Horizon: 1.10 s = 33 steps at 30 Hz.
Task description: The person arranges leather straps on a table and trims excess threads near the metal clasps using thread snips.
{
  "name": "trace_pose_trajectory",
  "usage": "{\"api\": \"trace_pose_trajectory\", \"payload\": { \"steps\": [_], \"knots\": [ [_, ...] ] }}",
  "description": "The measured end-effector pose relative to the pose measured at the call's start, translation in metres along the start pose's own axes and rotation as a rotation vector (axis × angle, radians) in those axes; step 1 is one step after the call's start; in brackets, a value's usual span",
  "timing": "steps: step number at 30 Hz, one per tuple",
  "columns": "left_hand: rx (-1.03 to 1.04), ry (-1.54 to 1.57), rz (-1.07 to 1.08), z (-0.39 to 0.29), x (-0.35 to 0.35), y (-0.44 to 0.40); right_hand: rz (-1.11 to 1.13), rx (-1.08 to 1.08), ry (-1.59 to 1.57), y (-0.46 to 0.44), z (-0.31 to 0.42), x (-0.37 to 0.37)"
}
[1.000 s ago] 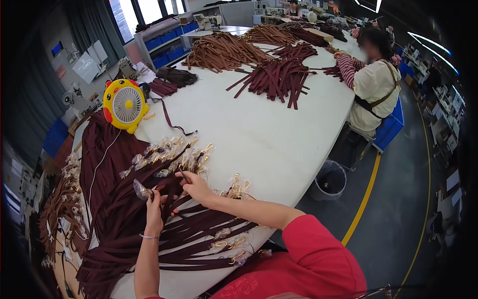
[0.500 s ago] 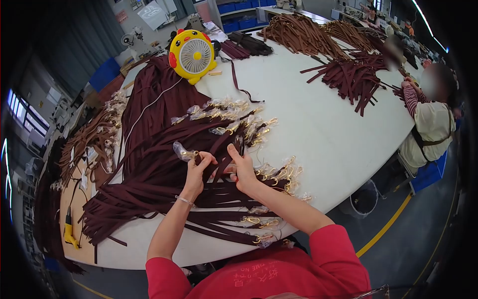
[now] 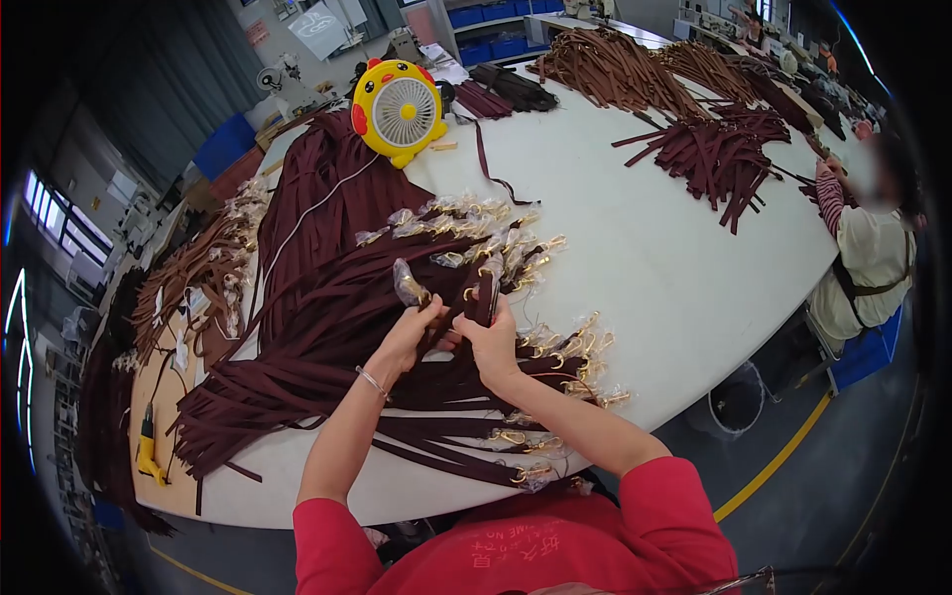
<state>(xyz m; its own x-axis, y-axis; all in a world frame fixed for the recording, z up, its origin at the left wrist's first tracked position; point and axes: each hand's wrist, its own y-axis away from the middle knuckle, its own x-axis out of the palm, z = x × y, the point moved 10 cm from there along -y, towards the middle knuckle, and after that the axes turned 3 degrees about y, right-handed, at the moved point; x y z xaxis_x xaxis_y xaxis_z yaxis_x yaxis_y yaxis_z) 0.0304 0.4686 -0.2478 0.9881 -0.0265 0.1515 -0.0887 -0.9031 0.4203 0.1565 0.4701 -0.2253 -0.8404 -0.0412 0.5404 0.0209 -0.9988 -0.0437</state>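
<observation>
My left hand is closed on a dark maroon strap, whose end with a plastic-wrapped metal clasp sticks up above the fingers. Close beside it, my right hand is closed with the thumb on top, gripping a strap of the same colour. A slim dark piece shows along that thumb; I cannot make out what it is. Under both hands lies a wide pile of maroon straps. Gold clasps in clear plastic line its right-hand ends.
A yellow chick-shaped fan stands on the white table, its cord crossing the straps. Brown straps and more maroon ones lie farther back. At the right edge another person works. A yellow-handled tool lies at left.
The right hand's strap now stands more upright, with its clasp end showing above the thumb. The left hand's wrapped clasp has tilted higher. The view has shifted slightly.
</observation>
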Motion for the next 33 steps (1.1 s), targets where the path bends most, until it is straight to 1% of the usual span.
{"api": "trace_pose_trajectory", "payload": {
  "steps": [1,2,3,4,5,6,7,8,9,10,11,12,13,14,15,17,18,19,20,21,22,24,25,26,28,29,33],
  "knots": [
    [-0.022,0.101,0.088,-0.004,0.007,-0.007,0.052,-0.014,0.174,0.003,0.004,0.006],
    [-0.042,0.202,0.176,-0.011,0.018,-0.011,0.111,-0.119,0.377,0.007,0.017,0.015],
    [-0.039,0.204,0.17,-0.016,0.025,-0.012,0.171,-0.117,0.502,0.004,0.011,0.019],
    [0.033,0.236,0.118,-0.029,0.029,-0.013,0.229,-0.116,0.625,0.002,0.005,0.021],
    [0.106,0.267,0.067,-0.039,0.028,-0.012,0.233,-0.118,0.621,0.002,0.006,0.019],
    [0.108,0.266,0.064,-0.038,0.025,-0.015,0.301,-0.18,0.787,0.004,0.009,0.023],
    [0.081,0.189,0.116,-0.03,0.026,-0.021,0.37,-0.243,0.954,0.007,0.009,0.028],
    [0.052,0.111,0.169,-0.025,0.03,-0.026,0.372,-0.243,0.954,0.007,0.013,0.027],
    [-0.006,0.168,0.217,-0.018,0.032,-0.029,0.436,-0.261,1.081,0.012,0.012,0.031],
    [-0.009,0.169,0.218,-0.014,0.03,-0.033,0.5,-0.277,1.21,0.017,0.01,0.033],
    [0.015,0.129,0.191,-0.019,0.032,-0.03,0.496,-0.385,1.267,0.024,0.02,0.035],
    [0.04,0.089,0.164,-0.026,0.034,-0.028,0.495,-0.386,1.268,0.028,0.027,0.031],
    [0.06,0.107,0.082,-0.035,0.03,-0.026,0.551,-0.435,1.289,0.037,0.035,0.033],
    [0.102,0.093,0.051,-0.046,0.025,-0.025,0.608,-0.486,1.307,0.042,0.041,0.034],
    [0.212,0.011,0.052,-0.062,0.019,-0.026,0.59,-0.475,1.341,0.036,0.047,0.024],
    [0.443,-0.143,0.032,-0.099,0.022,-0.015,0.43,-0.277,1.332,0.001,0.056,-0.009],
    [0.502,-0.22,0.021,-0.111,0.022,-0.014,0.363,-0.185,1.314,-0.019,0.057,-0.023],
    [0.542,-0.252,0.024,-0.12,0.022,-0.014,0.368,-0.19,1.311,-0.032,0.058,-0.027],
    [0.583,-0.287,0.027,-0.128,0.023,-0.012,0.318,-0.236,1.324,-0.044,0.067,-0.029],
    [0.59,-0.292,0.021,-0.132,0.021,-0.012,0.268,-0.282,1.336,-0.055,0.075,-0.028],
    [0.588,-0.305,0.018,-0.135,0.02,-0.013,0.272,-0.292,1.331,-0.063,0.078,-0.024],
    [0.591,-0.324,0.009,-0.139,0.022,-0.012,0.302,-0.283,1.428,-0.072,0.085,-0.01],
    [0.612,-0.318,0.004,-0.141,0.025,-0.011,0.282,-0.35,1.393,-0.075,0.088,-0.003],
    [0.632,-0.312,0.002,-0.142,0.026,-0.008,0.283,-0.356,1.387,-0.078,0.088,0.004],
    [0.622,-0.331,0.014,-0.141,0.026,-0.009,0.277,-0.37,1.51,-0.083,0.087,0.017],
    [0.621,-0.333,0.022,-0.141,0.026,-0.009,0.24,-0.476,1.482,-0.086,0.084,0.023],
    [0.628,-0.311,0.016,-0.146,0.03,-0.002,0.296,-0.47,1.534,-0.106,0.076,0.025]
  ]
}}
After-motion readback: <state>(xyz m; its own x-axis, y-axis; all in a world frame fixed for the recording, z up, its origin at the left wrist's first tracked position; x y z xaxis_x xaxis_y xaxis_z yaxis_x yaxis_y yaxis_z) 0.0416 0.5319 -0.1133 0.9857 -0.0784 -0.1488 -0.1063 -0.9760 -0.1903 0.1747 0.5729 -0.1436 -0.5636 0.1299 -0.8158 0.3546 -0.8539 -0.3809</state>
